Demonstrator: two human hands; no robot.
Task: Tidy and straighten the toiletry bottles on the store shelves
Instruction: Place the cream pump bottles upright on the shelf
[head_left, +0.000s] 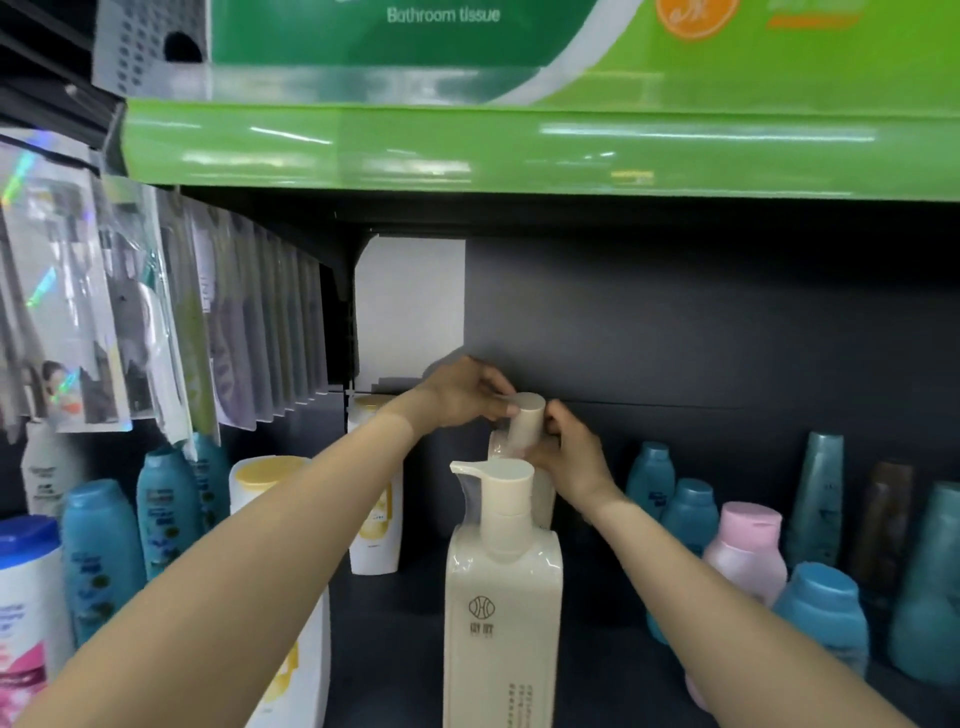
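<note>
Nearest the viewer, at the front of the dark shelf, stands a tall cream plastic pump bottle, upright, its spout pointing left. To its left are white bottles with yellow caps and a row of blue plastic bottles; to its right, more blue bottles and a pale pink capped bottle.

Two bare forearms reach past the front bottle toward the back of the shelf. There, directly behind it, a second cream pump bottle is held by its pump head. The left hand comes from the left with fingers on the top of the pump; the right hand wraps the neck and shoulder from the right. Both hands are closed on this rear bottle, close together.

The bottle looks full, so likely heavy, with stiff smooth walls under glossy wrap that could slip. The pump head may swivel, so a grip on the shoulder or body seems safer for shifting it.

Farther back is a dark rear panel, with a green shelf edge overhead
</note>
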